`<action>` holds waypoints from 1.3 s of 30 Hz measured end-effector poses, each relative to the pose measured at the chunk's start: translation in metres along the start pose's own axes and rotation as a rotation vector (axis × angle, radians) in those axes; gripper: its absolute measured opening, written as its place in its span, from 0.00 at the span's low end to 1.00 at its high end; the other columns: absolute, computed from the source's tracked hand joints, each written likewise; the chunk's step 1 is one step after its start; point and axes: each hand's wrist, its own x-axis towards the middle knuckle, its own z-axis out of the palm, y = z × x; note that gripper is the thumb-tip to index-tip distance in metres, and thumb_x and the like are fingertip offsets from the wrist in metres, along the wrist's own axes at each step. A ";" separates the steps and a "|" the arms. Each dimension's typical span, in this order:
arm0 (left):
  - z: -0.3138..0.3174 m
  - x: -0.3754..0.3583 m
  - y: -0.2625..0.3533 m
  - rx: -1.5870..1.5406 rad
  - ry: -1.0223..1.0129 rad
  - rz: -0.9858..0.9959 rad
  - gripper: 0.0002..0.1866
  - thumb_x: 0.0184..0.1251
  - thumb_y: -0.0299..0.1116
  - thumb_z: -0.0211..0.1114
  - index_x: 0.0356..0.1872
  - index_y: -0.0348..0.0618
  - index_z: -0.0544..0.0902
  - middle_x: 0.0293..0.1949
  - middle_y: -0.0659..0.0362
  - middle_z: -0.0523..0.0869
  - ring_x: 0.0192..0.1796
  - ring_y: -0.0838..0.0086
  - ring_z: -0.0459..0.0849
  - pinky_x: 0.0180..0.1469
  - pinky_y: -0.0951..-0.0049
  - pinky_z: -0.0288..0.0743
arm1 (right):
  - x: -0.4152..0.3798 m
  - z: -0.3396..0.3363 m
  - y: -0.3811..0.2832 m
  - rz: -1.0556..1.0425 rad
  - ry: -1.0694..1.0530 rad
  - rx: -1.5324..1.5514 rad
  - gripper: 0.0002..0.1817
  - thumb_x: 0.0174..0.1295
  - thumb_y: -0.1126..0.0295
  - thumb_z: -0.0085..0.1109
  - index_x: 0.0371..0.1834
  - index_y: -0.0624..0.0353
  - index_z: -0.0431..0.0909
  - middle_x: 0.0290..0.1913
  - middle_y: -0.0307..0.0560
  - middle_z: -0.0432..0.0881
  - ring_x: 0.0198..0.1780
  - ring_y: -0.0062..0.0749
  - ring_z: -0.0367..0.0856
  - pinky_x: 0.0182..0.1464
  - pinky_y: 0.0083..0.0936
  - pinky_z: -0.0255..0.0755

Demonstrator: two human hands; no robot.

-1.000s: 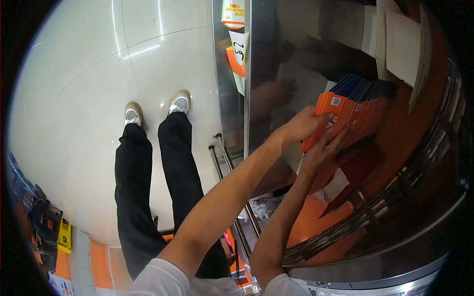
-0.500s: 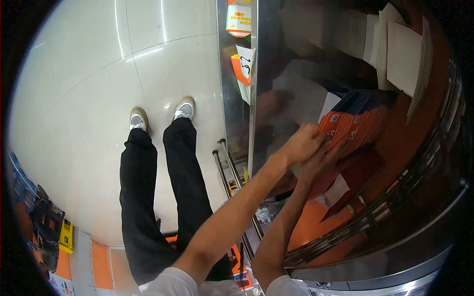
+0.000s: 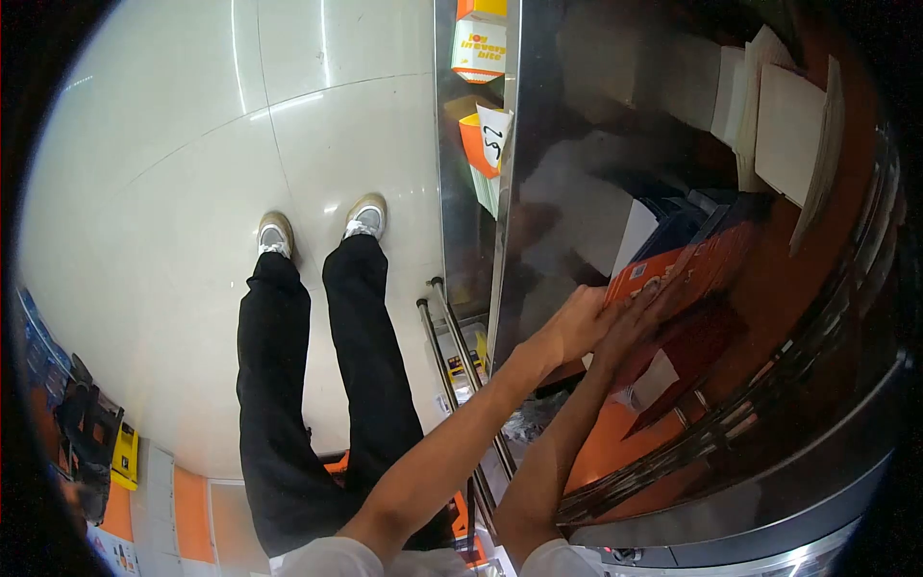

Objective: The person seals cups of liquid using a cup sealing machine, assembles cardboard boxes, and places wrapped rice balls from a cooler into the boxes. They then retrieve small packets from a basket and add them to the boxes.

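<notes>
You have both hands at the near side of the orange-and-navy stack of flat printed cardboard pieces [image 3: 705, 265], on the dark glossy counter [image 3: 577, 192] to your right. Your left hand [image 3: 575, 325] is bent narrow at the stack's near left corner; whether it pinches a piece, you cannot tell. Your right hand [image 3: 635, 322] lies beside it, fingers stretched along the orange faces, its thumb hidden. The dark red flat piece [image 3: 707, 332] is just to the right, and the upright pale cardboard sheets [image 3: 788, 125] are farther off. To handle the stack well, keep your right palm flat and light so the faces don't crease, steady the near edges with your left fingertips, and press evenly so the pieces don't fan or slide.
</notes>
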 end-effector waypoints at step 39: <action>-0.036 -0.440 0.444 0.118 -0.049 -0.483 0.41 0.72 0.55 0.66 0.76 0.40 0.62 0.70 0.50 0.74 0.73 0.57 0.71 0.73 0.53 0.67 | -0.440 -0.342 -0.204 0.158 -0.106 1.434 0.61 0.51 0.77 0.77 0.84 0.56 0.40 0.79 0.60 0.57 0.79 0.47 0.59 0.78 0.39 0.57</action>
